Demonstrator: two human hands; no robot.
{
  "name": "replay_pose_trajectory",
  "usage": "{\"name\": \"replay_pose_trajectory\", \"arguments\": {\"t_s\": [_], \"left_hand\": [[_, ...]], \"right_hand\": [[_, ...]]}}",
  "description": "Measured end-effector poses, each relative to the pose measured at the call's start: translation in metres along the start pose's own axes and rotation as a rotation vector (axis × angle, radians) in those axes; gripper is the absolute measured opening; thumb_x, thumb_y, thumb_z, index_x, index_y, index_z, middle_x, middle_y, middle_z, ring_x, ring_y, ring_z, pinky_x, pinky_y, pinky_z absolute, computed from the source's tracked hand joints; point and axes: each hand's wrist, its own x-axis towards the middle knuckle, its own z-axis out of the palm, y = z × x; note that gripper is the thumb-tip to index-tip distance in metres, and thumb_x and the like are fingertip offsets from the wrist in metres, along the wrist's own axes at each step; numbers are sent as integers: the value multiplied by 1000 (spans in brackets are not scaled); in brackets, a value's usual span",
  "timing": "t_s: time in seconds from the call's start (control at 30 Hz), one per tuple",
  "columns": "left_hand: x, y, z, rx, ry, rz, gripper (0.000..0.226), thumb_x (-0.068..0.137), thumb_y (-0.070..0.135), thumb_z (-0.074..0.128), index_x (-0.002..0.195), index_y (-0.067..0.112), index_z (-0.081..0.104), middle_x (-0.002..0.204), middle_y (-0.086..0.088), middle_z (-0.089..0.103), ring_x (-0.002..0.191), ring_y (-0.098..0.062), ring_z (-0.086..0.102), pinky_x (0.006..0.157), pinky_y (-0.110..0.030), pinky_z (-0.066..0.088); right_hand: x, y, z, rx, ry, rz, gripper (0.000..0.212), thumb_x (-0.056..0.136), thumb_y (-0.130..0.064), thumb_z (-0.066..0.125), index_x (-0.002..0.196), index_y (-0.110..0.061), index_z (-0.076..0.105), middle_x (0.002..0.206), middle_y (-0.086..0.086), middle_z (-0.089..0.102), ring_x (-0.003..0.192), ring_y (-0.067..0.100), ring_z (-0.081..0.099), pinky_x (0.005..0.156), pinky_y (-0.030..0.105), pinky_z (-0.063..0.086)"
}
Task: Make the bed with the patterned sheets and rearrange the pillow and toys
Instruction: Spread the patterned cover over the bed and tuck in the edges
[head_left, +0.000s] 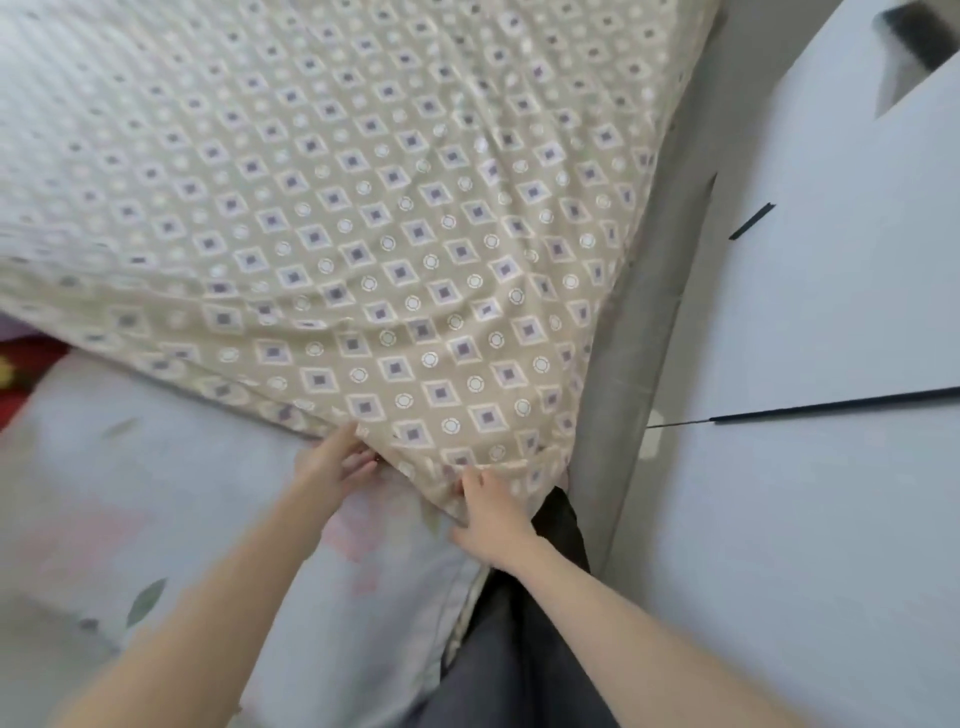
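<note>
Both hands clamp the near hem of the patterned sheet (389, 234), left hand (337, 462) just beside right hand (488, 514), which is nearer the bed's (156, 493) right edge. The sheet stretches away from them towards the far-left corner.

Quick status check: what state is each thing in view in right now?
patterned sheet: spread out, wrinkled, near edge gripped.
floral sheet: lies flat, uncovered at the near end.
left hand: grips the patterned sheet's near edge.
right hand: grips the same edge, near the corner.
</note>
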Motion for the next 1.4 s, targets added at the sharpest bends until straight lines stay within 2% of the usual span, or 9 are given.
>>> {"name": "replay_pose_trajectory", "arguments": {"t_s": [0.2,0.47,0.63,0.8,0.97,1.13,1.2,1.33,1.4], "left_hand": [[11,25,-6,189,18,27,27,87,32,67,95,9,56,88,-3,61,69,-16,60,52,-27,57],[21,45,10,392,77,87,14,88,5,52,75,10,50,66,-5,52,56,-18,52,52,-29,49],[13,71,36,414,66,204,18,85,5,54,69,12,50,58,-4,54,43,-16,52,38,-16,48],[11,90,63,454,47,198,23,87,0,55,66,10,50,45,-4,52,40,-15,48,32,-14,42],[23,105,80,547,44,211,21,84,5,62,65,10,53,32,2,48,42,-18,48,45,-23,41],[36,112,95,588,52,215,29,81,1,66,61,12,47,30,2,47,24,-6,43,33,-12,36],[42,114,100,601,50,221,27,80,-2,66,61,8,50,32,1,49,26,-7,45,35,-14,42],[49,118,107,618,53,220,21,81,0,67,64,4,55,33,1,51,27,-5,48,38,-16,49],[51,120,113,614,61,221,20,83,-1,64,66,3,54,32,1,50,25,-5,45,35,-14,46]], "right_hand": [[7,3,13,-96,122,36,66,89,-29,60,141,-9,25,137,13,38,123,29,41,94,36,43],[15,12,18,-301,63,3,71,85,-43,59,135,-5,25,133,15,31,112,30,42,90,37,41],[25,7,21,-469,97,37,51,99,-30,34,137,4,29,135,18,34,127,36,32,93,40,41],[25,2,23,-224,69,133,64,91,-51,45,135,-7,29,138,17,29,121,37,40,95,46,41],[38,8,27,-241,55,242,58,93,-29,49,139,-5,21,139,21,28,120,41,40,94,47,42],[48,16,29,-325,-49,386,56,89,-10,51,138,-5,23,143,19,22,130,56,26,100,67,32],[53,23,30,-339,-31,376,56,87,-4,49,137,-1,25,142,22,23,123,52,37,99,63,34],[44,36,13,-338,160,230,36,65,-10,75,99,-4,63,95,16,62,74,30,64,69,41,54],[39,50,-5,-251,235,192,20,71,-12,72,90,-11,65,80,7,66,72,27,65,67,35,53]]}}
